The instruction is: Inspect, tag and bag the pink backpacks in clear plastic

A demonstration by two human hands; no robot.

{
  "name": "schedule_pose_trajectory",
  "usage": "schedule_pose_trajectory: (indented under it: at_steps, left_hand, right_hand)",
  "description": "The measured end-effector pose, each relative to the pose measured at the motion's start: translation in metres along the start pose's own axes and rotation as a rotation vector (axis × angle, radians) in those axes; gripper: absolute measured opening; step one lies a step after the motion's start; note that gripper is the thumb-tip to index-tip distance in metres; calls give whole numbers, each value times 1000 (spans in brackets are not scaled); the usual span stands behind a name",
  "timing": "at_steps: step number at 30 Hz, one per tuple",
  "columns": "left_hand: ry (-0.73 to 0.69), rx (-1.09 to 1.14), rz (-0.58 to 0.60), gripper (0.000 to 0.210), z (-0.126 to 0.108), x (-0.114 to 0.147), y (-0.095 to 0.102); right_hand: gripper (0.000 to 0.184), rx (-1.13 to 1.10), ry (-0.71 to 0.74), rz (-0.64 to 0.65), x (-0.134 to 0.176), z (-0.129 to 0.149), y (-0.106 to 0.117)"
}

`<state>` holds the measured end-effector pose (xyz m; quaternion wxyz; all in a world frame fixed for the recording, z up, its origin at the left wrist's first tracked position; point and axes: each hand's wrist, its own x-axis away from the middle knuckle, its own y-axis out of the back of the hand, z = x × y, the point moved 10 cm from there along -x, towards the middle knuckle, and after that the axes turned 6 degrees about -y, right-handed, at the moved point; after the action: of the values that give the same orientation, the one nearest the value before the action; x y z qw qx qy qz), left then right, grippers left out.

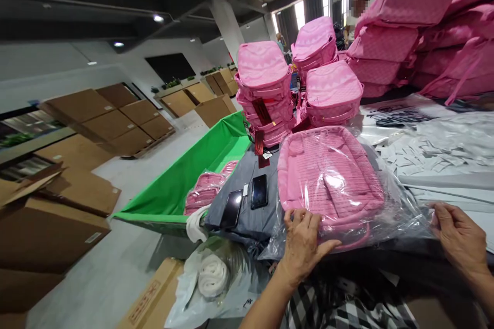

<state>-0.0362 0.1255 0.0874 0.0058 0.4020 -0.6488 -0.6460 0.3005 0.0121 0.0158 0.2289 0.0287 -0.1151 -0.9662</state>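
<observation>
A pink backpack (pixel 328 175) lies flat inside a clear plastic bag (pixel 405 216) on the table in front of me. My left hand (pixel 303 239) rests on the near edge of the bagged backpack, fingers on top and thumb stretched out to the right. At the right, my right hand (pixel 457 234) pinches a corner of the plastic bag between thumb and fingers. The bag's film spreads loosely between the backpack and that hand.
Pink backpacks stand stacked (pixel 264 92) behind, with a larger pile (pixel 401 25) at the right. Two phones (pixel 259 191) lie left on the grey cloth. A green bin (pixel 170 190) holds bagged pink packs. White labels (pixel 443 144) cover the right side. Cardboard boxes (pixel 111 118) stand far left.
</observation>
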Motion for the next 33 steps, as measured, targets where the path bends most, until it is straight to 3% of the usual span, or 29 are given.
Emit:
schedule_pose_trajectory:
  at_steps: [7,18,28,30,33]
  left_hand:
    - [48,-3,33,31,2,7,5]
    - [142,53,128,41,4,19,-3]
    - [170,191,175,23,10,23,-5]
    - [151,222,159,19,10,23,-6]
    - [64,198,46,16,6,19,6]
  right_hand:
    - [63,-92,-22,42,-3,-8,-3]
    - [65,-197,-78,84,-3,-9,-6]
    - [62,-174,-59,82,-6,-14,-5]
    - [63,-168,-45,74,-7,-16,-4]
    - [63,-154,-27,78,-5,-12,-3]
